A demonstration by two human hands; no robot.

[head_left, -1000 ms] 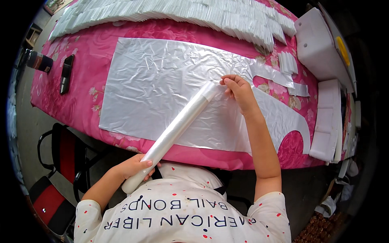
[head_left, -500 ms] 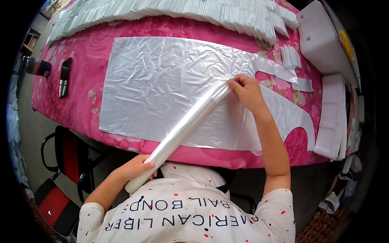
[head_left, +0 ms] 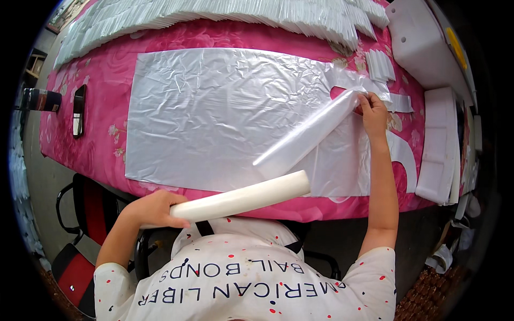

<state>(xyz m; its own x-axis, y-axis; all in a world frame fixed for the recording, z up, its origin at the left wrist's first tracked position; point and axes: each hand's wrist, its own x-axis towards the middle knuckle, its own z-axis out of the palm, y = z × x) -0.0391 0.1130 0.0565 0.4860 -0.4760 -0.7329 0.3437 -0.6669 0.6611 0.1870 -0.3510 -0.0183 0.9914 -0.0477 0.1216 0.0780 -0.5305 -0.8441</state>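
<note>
My left hand is closed round one end of a long, smooth white bar, which points right and slightly away over the table's near edge. My right hand pinches the far end of a folded strip of clear plastic film. That strip slants down to the left, its loose end just above the bar and apart from it. Under both lies a large, thin, silvery-white plastic sheet, flat but wrinkled, with curved cut-outs and narrow strap-like parts at its right end, like a disposable apron.
A pink floral cloth covers the table. Long rows of folded white packets line the far side, with a smaller stack at right. White foam blocks border the right edge. A phone and dark jar lie left; chairs stand lower left.
The film strip has come off the white bar. My right hand has moved right with the strip, while my left hand has swung the bar flatter, toward the right.
</note>
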